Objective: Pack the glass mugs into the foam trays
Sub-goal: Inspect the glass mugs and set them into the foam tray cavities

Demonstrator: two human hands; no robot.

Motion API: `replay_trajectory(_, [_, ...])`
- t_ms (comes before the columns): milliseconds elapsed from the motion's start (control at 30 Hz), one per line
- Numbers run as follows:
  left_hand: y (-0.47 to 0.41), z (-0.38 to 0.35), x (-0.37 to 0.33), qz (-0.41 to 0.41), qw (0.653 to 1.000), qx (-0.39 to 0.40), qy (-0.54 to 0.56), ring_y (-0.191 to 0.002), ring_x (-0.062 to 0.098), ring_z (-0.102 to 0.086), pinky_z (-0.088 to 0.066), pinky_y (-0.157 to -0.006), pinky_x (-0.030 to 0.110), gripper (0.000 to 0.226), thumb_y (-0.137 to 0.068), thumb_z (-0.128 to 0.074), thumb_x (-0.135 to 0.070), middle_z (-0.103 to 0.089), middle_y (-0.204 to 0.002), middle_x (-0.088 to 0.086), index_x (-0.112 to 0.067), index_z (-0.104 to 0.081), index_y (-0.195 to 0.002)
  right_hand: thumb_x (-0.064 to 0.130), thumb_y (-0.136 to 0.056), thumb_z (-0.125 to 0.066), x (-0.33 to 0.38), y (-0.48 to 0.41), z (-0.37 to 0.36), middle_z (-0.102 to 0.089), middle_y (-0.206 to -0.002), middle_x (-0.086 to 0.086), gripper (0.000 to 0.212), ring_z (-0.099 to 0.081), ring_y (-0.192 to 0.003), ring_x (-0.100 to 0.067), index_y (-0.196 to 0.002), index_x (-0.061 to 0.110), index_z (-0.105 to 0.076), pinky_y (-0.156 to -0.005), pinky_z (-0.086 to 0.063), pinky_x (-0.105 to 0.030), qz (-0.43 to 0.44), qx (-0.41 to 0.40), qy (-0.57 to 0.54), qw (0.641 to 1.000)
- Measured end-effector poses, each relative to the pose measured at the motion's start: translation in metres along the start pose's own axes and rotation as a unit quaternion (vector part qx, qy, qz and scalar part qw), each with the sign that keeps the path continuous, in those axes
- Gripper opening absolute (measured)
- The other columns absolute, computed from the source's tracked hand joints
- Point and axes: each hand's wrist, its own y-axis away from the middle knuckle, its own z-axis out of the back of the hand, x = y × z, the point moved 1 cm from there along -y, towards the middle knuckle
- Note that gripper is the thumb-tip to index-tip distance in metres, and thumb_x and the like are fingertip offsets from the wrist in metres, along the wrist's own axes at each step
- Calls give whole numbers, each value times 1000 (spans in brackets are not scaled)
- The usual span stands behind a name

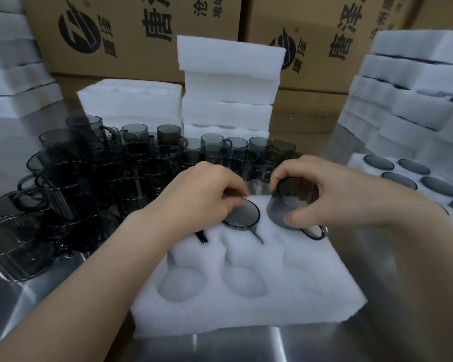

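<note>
A white foam tray (246,307) with round pockets lies on the steel table in front of me. In its far row, a smoky glass mug (242,214) sits upside down in the middle pocket, and my left hand (199,197) rests on it with curled fingertips at its rim. A dark handle (202,237) of another mug shows under that hand. My right hand (322,189) grips a tilted glass mug (285,207) over the far right pocket, its handle (315,232) pointing toward me. The three near pockets hold nothing.
Several loose grey glass mugs (115,168) crowd the table to the left and behind the tray. Stacks of foam trays (230,82) stand behind, at the left and right. A filled foam tray (413,178) lies at the right. Cardboard boxes (131,30) line the back.
</note>
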Motion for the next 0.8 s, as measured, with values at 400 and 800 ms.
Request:
replay_trajectory(400, [0, -1, 1, 2, 1000, -4, 10, -92, 13, -63, -52, -83, 37, 12, -86, -70, -26, -71, -93, -14, -33, -74, -95, 52, -71, -69, -2, 1, 2, -42, -105, 22, 40, -50, -90, 4, -105, 50, -49, -82, -45, -20, -15, 109, 36, 993])
replay_trajectory(800, [-1, -2, 0, -3, 1000, -2, 11, -87, 13, -62, -51, -80, 37, 10, -86, -69, -26, -68, -88, -13, -32, -73, -92, 59, -97, -11, 4, -10, -28, -2, -160, 19, 59, 0, -148, -8, -153, 42, -3, -116, -2, -42, -81, 113, 128, 982])
